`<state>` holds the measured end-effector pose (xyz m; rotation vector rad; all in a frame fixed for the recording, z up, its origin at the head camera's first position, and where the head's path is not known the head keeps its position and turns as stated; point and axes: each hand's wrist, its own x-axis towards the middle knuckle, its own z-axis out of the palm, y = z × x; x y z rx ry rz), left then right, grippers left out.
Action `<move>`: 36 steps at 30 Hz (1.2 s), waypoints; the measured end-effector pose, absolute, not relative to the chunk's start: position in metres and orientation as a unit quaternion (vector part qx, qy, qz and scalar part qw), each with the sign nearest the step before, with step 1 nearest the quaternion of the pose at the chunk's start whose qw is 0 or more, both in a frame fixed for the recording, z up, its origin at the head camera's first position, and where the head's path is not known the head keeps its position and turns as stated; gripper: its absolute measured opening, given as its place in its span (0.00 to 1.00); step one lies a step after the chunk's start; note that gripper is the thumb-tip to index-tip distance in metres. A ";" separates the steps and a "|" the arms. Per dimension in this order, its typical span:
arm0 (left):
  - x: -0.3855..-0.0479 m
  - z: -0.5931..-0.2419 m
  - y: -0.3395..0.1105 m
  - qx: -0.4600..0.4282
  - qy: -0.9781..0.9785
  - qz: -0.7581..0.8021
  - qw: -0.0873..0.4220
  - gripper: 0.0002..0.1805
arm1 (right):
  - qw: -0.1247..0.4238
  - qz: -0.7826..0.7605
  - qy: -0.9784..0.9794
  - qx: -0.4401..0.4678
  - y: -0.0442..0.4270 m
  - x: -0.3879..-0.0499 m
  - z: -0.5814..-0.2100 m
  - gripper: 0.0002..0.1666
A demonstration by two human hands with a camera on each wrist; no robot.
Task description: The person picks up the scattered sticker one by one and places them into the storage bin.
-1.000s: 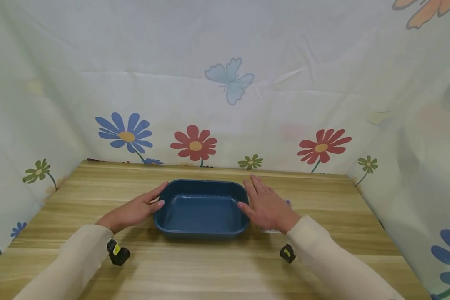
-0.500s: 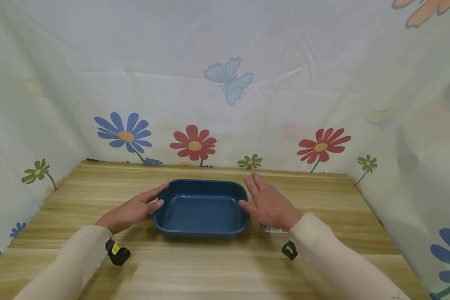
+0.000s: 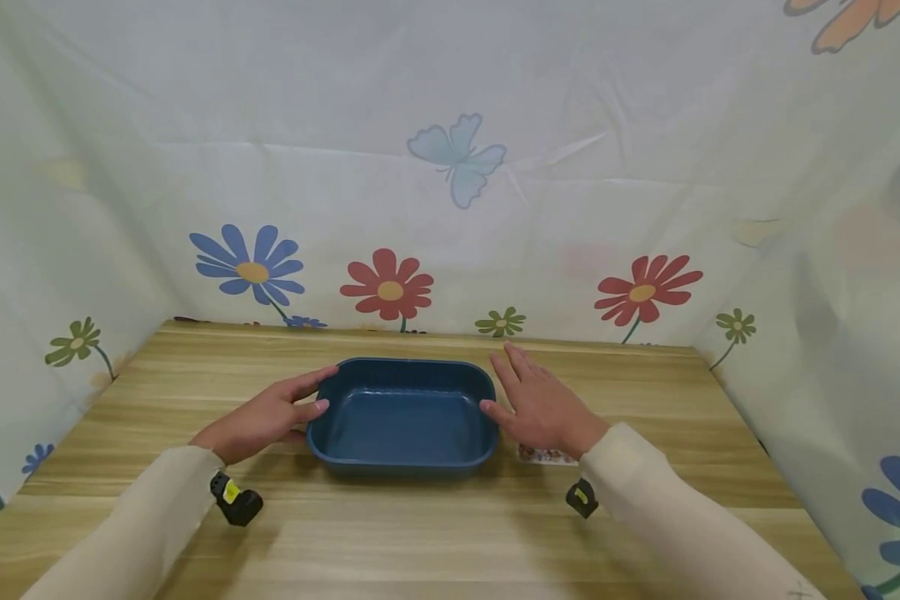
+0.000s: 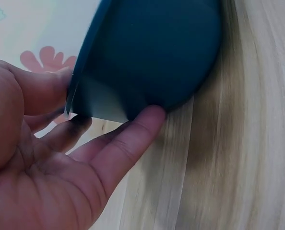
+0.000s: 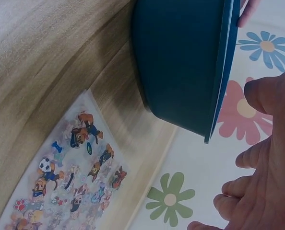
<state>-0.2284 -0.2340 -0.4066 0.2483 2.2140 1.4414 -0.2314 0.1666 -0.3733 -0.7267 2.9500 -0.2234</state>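
A deep blue tray [image 3: 408,427] with rounded corners stands on the wooden table, with nothing inside it. My left hand [image 3: 261,418] holds its left end: the thumb lies at the rim, and in the left wrist view a fingertip [image 4: 154,115] touches the lower outer wall. On the other side my right hand [image 3: 543,408] is held with fingers spread, beside the right rim. The right wrist view shows a gap between that hand [image 5: 265,177] and the tray wall [image 5: 181,62]. Under the right hand lies a flat clear sheet of cartoon dog stickers [image 5: 75,177], partly hidden in the head view.
The wooden table [image 3: 390,542] reaches back to a white cloth [image 3: 330,192] printed with flowers and a butterfly, which also hangs at both sides. Small black wrist devices [image 3: 236,500] sit below both cuffs.
My right hand has shifted slightly right, away from the tray's rim, so more of the sticker sheet shows. The tray and my left hand stay nearly where they were.
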 end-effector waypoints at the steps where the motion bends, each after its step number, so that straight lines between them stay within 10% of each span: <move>1: -0.229 -0.406 -0.234 0.086 0.809 0.529 0.242 0.38 | 0.048 -0.073 0.967 -0.239 0.167 -0.231 -0.373 0.49; 36: -0.237 -0.392 -0.230 0.009 0.819 0.531 0.217 0.41 | 0.054 -0.034 0.962 -0.267 0.186 -0.238 -0.373 0.48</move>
